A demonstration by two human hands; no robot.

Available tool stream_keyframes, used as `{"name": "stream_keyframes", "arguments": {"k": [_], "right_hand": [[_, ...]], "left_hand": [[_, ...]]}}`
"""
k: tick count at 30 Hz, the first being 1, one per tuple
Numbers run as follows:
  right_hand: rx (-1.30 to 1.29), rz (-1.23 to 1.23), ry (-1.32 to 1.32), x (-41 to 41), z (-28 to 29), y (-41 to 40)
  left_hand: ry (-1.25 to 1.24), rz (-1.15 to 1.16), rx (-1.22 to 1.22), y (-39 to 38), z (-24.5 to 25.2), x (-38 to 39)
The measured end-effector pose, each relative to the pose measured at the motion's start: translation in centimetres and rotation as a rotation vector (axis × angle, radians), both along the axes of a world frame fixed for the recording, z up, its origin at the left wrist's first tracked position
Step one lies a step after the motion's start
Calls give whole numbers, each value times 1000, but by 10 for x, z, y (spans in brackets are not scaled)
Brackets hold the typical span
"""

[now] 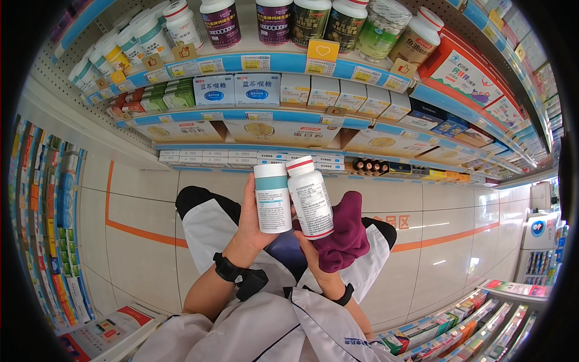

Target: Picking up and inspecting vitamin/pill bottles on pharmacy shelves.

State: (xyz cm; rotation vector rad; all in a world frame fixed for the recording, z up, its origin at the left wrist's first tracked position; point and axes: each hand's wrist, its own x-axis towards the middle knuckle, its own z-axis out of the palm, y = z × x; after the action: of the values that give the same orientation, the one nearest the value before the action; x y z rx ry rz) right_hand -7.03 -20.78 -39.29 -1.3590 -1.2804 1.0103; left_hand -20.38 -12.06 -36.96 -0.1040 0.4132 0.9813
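My left hand [250, 228] grips a white plastic supplement bottle [272, 203] with a teal band below its cap. Against it, on the right, leans a second white bottle [312, 203] with red rings at cap and base, held in my right hand [312, 255]. Small print faces me on both labels. A crumpled maroon cloth [346, 235] hangs at the right hand, beside and partly behind the second bottle. Several fingers of both hands are hidden behind the bottles and the cloth.
Ahead, the top shelf [244, 63] carries supplement bottles, including purple-labelled ones [220, 25]. Lower shelves hold boxes, among them blue-and-white lozenge boxes [257, 89]. An orange line [144, 235] crosses the tiled floor. More stocked racks stand at far left and lower right [434, 330].
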Motion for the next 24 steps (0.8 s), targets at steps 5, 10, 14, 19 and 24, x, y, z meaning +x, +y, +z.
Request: {"name": "stream_keyframes", "arguments": {"k": [5, 10, 14, 19, 24], "right_hand": [[-45, -6, 0, 0, -1, -1], [-152, 8, 0, 0, 2, -2], [-107, 7, -35, 0, -1, -2], [-68, 1, -36, 0, -2, -2], [-20, -6, -56, 1, -4, -1]], "left_hand": [[14, 14, -13, 0, 2, 1], [-2, -2, 16, 0, -1, 0], [-3, 6, 3, 0, 1, 1], [14, 19, -17, 0, 2, 1], [8, 19, -12, 0, 2, 1]]}}
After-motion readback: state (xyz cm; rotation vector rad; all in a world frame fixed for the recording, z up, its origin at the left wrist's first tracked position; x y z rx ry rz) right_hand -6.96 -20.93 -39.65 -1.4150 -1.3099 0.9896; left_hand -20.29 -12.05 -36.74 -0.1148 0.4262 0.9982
